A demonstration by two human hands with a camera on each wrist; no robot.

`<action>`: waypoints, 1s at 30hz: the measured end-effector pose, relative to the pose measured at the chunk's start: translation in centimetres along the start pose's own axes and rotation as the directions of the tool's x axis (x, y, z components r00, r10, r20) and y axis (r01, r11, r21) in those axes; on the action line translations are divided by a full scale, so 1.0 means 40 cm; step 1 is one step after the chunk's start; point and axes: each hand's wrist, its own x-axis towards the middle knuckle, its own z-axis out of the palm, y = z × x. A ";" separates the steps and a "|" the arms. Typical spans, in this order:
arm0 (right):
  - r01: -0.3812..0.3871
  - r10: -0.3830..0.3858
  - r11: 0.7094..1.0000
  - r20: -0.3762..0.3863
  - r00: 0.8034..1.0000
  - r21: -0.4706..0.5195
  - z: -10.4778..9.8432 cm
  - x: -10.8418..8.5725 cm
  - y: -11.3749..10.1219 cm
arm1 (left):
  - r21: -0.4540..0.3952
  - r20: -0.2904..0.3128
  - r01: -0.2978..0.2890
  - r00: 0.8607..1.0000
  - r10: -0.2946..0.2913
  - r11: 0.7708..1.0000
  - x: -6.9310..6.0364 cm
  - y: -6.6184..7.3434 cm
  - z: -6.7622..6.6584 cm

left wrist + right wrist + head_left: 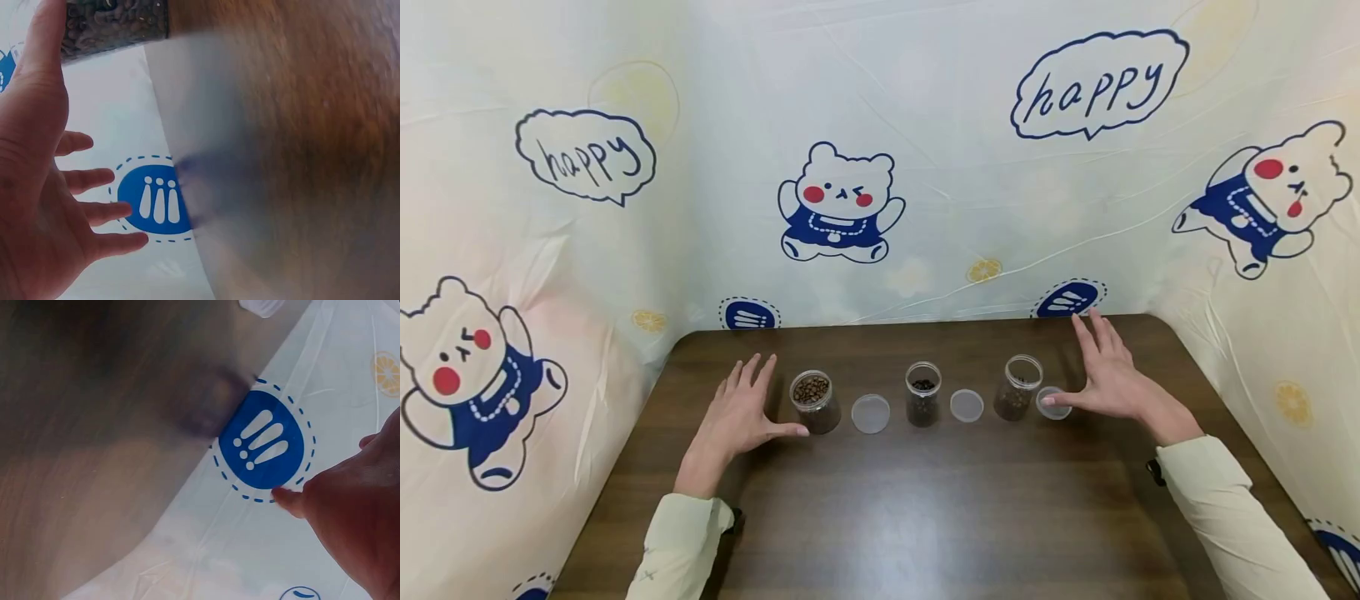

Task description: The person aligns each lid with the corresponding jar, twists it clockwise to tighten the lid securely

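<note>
Three clear jars stand uncovered in a row. The left jar [816,406] holds brown coffee beans, the middle jar [922,398] darker ones. Dark contents show low in the right jar [1017,392]. To the right of each jar lies a round translucent lid: left lid [870,414], middle lid [967,406], right lid [1051,409]. My left hand [737,408] spreads its fingers beside the left jar, thumb near its base; contact is unclear. My right hand [1112,381] is spread too, its thumb overlapping the right lid from above; whether it touches is unclear.
All of it stands on a dark brown wooden table [940,508]. A pale printed curtain [940,217] with bears and "happy" bubbles hangs behind the table and along both sides. In the right wrist view, a whitish object [262,305] is cut off at the top edge.
</note>
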 end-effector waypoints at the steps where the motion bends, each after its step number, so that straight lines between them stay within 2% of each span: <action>1: 0.005 -0.005 1.000 -0.006 1.000 -0.005 -0.001 0.000 -0.002 | -0.004 -0.006 -0.006 1.000 0.006 1.000 -0.001 0.002 -0.001; 11: 0.089 -0.088 0.996 -0.097 0.991 0.003 -0.024 -0.007 -0.039 | -0.041 -0.025 -0.024 0.999 0.023 0.999 -0.013 0.010 -0.003; 17: 0.150 -0.149 0.989 -0.148 0.978 -0.001 -0.035 -0.012 -0.080 | -0.062 -0.048 -0.039 0.998 0.036 0.997 -0.019 0.013 -0.001; 24: 0.190 -0.185 0.982 -0.144 0.972 0.017 -0.051 -0.014 -0.133 | -0.089 -0.056 -0.051 0.997 0.046 0.995 -0.023 0.020 0.009; 30: 0.261 -0.251 0.965 -0.183 0.950 0.031 -0.048 -0.009 -0.165 | -0.145 -0.047 -0.041 0.998 0.035 0.989 -0.023 0.031 0.014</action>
